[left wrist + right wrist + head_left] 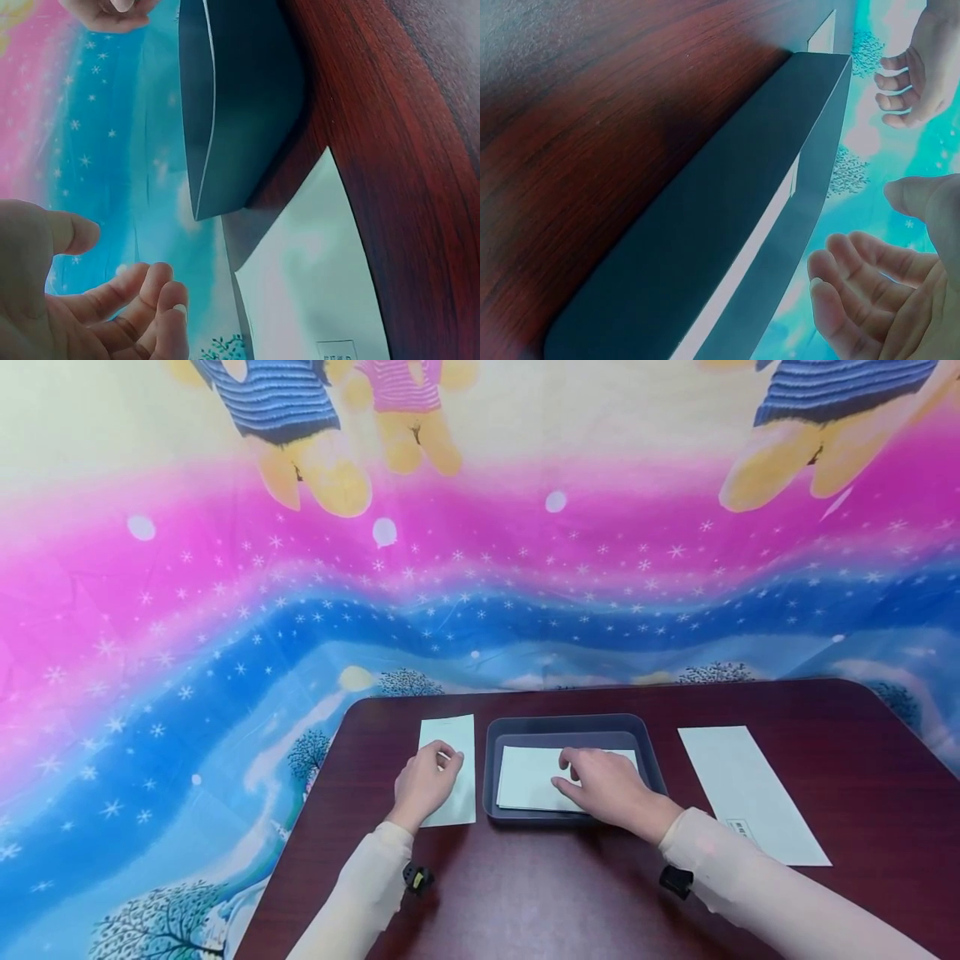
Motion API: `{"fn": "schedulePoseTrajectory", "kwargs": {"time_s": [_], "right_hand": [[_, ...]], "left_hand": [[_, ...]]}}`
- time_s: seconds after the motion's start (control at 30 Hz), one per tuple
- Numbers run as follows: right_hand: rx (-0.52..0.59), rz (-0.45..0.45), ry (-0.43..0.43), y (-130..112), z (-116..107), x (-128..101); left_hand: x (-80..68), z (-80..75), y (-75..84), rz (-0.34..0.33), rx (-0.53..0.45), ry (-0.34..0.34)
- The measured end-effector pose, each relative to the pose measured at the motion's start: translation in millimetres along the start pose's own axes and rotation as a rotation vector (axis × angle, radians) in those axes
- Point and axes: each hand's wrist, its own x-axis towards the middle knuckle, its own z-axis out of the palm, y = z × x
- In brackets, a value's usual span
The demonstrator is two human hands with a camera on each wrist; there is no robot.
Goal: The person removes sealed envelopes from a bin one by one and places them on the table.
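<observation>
My left hand [429, 783] hovers over a pale envelope [461, 802] at the left, its fingers loosely bent around nothing. In the left wrist view, a small printed box shows near that envelope's end. The right hand [611, 785] is above a dark grey tray [491, 768], thumb and fingers apart with nothing between them. Inside the tray lies a small stack of pale envelopes [528, 777], partly covered from sight by this hand. From the right wrist, the fingers appear relaxed beside the tray's wall [705, 180], above its rim.
Another pale envelope [750, 785] with a printed box lies slanted on the right of the dark red wooden table [525, 893]. Behind the table's far edge hangs a colourful cloth [480, 543] with bears and snowflakes. Dark wrist cameras [417, 878] sit on both sleeves.
</observation>
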Motion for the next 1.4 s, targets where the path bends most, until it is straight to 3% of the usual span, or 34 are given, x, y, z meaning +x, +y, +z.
{"fn": "schedulePoseTrajectory", "kwargs": {"time_s": [1.4], "right_hand": [[-0.035, 0.04, -0.012, 29, -4, 0]], "left_hand": [[-9.5, 12.6, 35.5, 0.154, 0.0, -0.093]]}}
